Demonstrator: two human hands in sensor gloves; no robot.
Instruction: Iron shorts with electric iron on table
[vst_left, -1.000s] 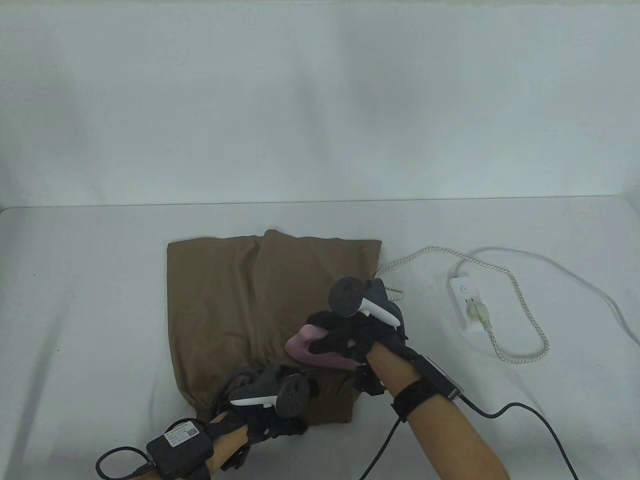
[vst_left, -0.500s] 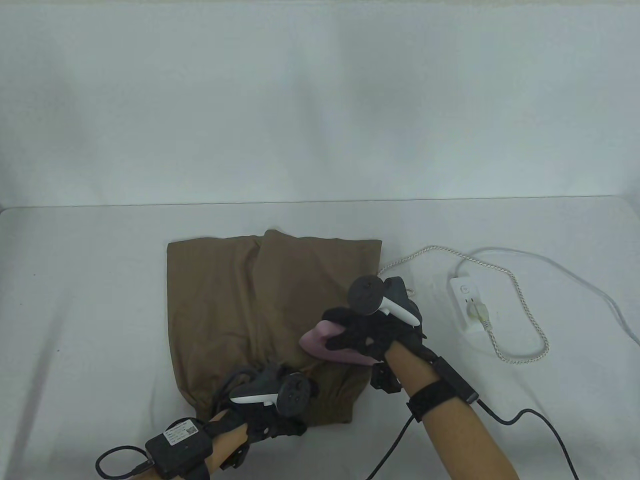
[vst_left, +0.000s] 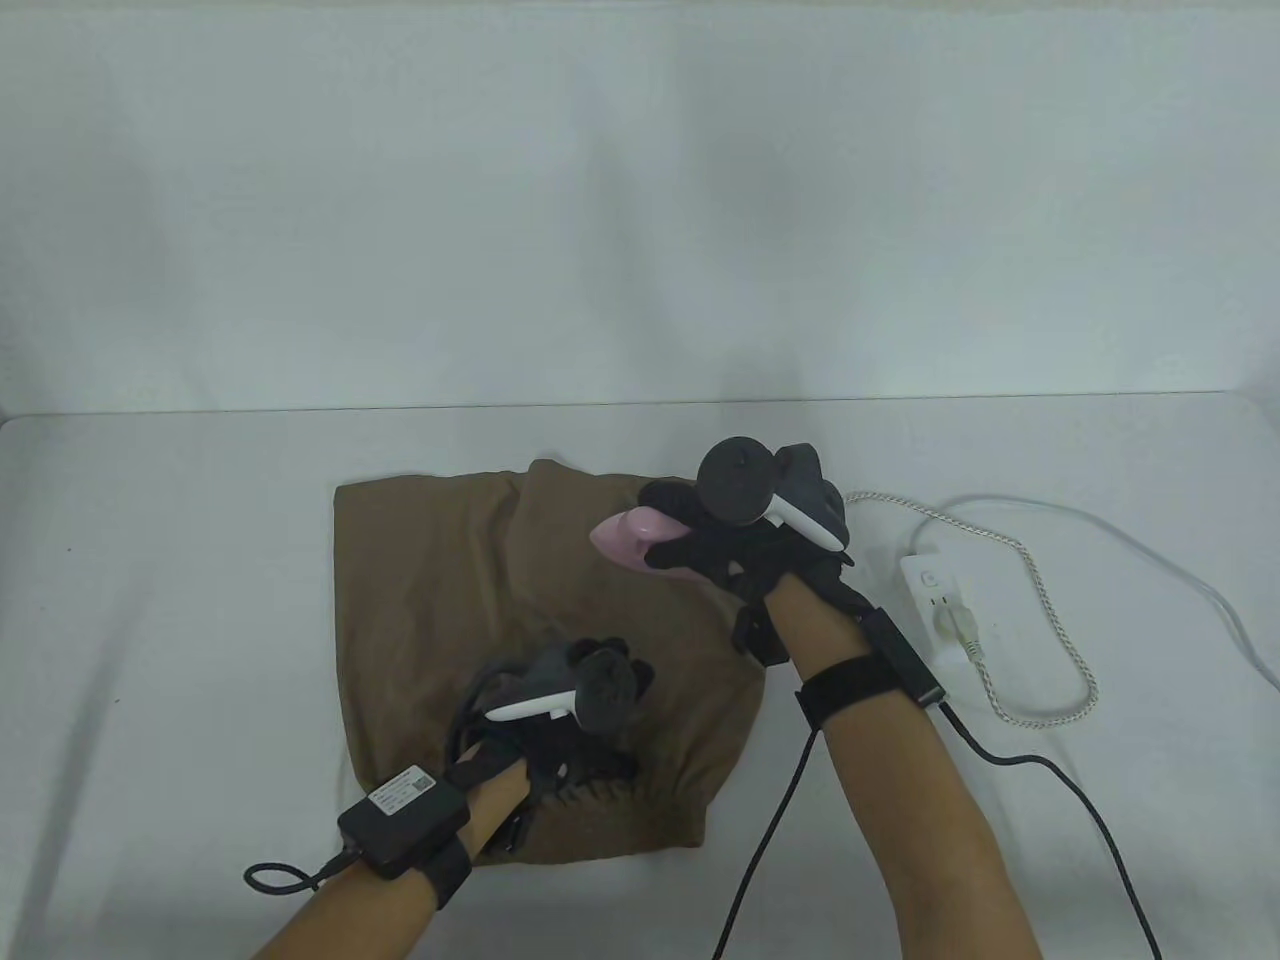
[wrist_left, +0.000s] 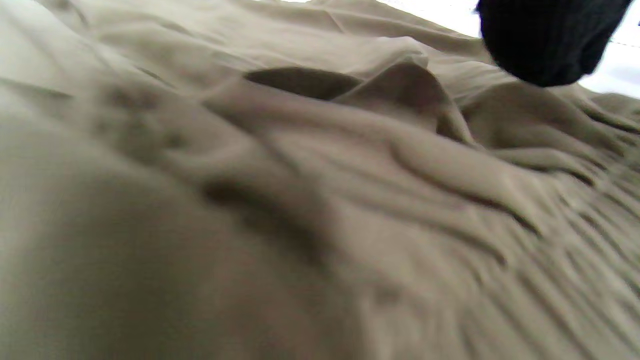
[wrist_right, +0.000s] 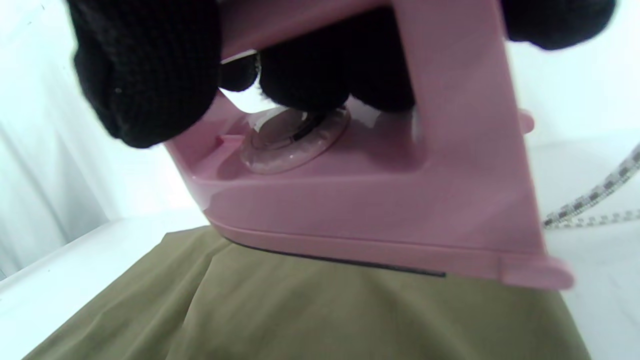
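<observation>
Since a second ago the right hand (vst_left: 745, 545) has run the pink electric iron (vst_left: 640, 532) from the near right part of the shorts (vst_left: 440, 600) up to their far right corner. The left hand (vst_left: 560, 745) has shifted up the fabric too, further in from the near hem.

Right-hand fingers (wrist_right: 145, 75) are clamped round the iron's handle; the soleplate sits flat on the cloth in the right wrist view. Left hand rests on the shorts near the waistband end, holding them down. Can't tell whether its fingers are spread or curled: the tracker hides them from above, and the left wrist view shows only one fingertip (wrist_left: 545, 40).

The brown shorts lie flat mid-worktop (vst_left: 150, 620). The iron's braided cord (vst_left: 1040, 600) runs to the power strip (vst_left: 935, 610) on the right, plugged in.

Progress, my read: the right leg has had a pass. The left leg has a long crease down the middle, and gathers near the left hand look unpressed. Roughly half left, plus parking the iron.
</observation>
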